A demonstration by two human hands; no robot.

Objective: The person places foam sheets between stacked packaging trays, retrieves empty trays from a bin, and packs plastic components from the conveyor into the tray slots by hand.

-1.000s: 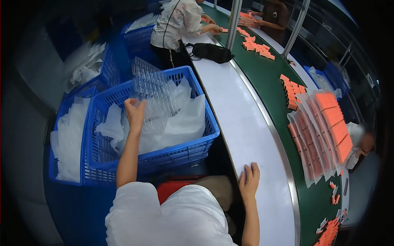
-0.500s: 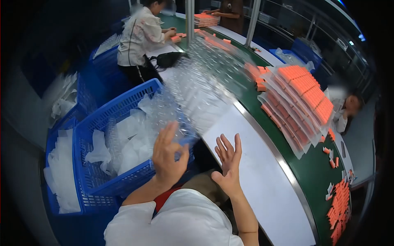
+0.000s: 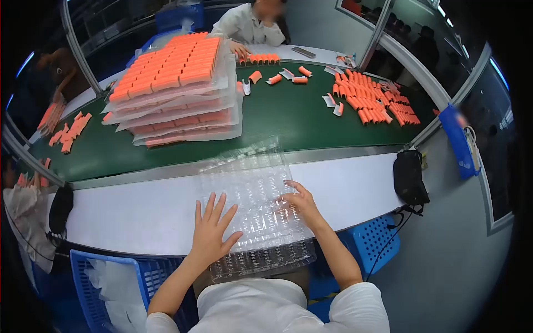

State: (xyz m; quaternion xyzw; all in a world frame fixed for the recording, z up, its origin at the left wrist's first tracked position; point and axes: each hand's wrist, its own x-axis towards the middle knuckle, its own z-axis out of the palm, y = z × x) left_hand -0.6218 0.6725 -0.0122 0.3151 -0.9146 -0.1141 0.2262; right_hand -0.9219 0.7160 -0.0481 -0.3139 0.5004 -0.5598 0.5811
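Clear plastic trays (image 3: 252,208) with moulded rows of pockets lie overlapping on the white bench strip (image 3: 139,213), their near end hanging past its front edge. My left hand (image 3: 214,230) rests on their left side, fingers spread. At their right side is my right hand (image 3: 302,205); its fingers are bent around the tray edge and partly seen through or against the plastic. Beyond, on the green surface (image 3: 266,133), stands a tall stack of trays filled with orange pieces (image 3: 172,66), with translucent sheets between the layers.
Loose orange pieces (image 3: 369,97) lie at the back right. A person in white (image 3: 250,25) sits across the bench. Black pouches (image 3: 411,177) hang at both ends of the white strip. A blue basket (image 3: 105,258) is below left, a blue stool (image 3: 377,241) below right.
The view has turned right toward the bench. The clear trays have come from the basket onto the white strip. My right hand has moved to their side; my left hand now rests spread on them.
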